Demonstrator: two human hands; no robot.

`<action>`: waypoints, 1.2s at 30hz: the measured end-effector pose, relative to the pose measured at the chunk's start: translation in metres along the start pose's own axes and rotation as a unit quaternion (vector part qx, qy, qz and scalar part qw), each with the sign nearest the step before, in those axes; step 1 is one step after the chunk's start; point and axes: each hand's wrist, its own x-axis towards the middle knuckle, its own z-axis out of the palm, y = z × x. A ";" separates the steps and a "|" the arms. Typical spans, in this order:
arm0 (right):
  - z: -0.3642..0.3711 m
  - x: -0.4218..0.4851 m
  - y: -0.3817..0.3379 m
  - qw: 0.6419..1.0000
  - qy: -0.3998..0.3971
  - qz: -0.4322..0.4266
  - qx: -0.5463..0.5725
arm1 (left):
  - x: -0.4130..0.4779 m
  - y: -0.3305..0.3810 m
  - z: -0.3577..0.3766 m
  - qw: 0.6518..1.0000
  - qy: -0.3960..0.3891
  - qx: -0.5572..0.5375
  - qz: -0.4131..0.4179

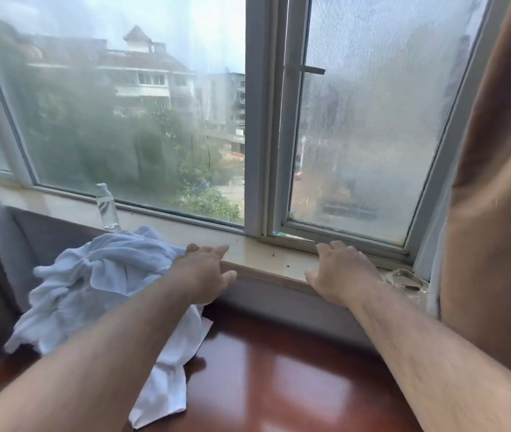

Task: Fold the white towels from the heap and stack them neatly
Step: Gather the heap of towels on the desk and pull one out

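White towel heap (98, 275), perhaps two; left hand (204, 274), right hand (343, 274) flat.

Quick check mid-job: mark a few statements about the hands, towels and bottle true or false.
1. Neither the left hand nor the right hand grips a towel. True.
2. The towel heap lies right of the right hand. False: it lies at the left, by the left hand.
3. The bottle stands upright on the window sill. True.
4. Folded towels are stacked on the table. False: only the crumpled towel heap shows there.
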 end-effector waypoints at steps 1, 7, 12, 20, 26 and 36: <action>0.002 -0.002 -0.006 1.000 -0.001 -0.003 0.010 | -0.007 -0.007 -0.002 1.000 0.002 0.007 -0.006; 0.015 -0.004 -0.047 0.999 -0.017 -0.022 0.035 | -0.030 -0.050 -0.006 0.999 0.000 0.011 -0.033; 0.027 0.004 -0.077 0.999 -0.015 -0.028 0.045 | -0.029 -0.083 0.011 1.000 0.012 0.011 -0.024; 0.089 0.080 -0.139 0.999 -0.024 -0.003 0.037 | 0.053 -0.152 0.071 1.000 0.008 -0.012 0.020; 0.168 0.140 -0.182 0.997 -0.050 0.003 0.051 | 0.126 -0.202 0.131 0.997 0.015 -0.035 0.069; 0.229 0.150 -0.186 0.992 -0.067 0.063 0.082 | 0.164 -0.214 0.191 0.989 0.022 -0.040 0.141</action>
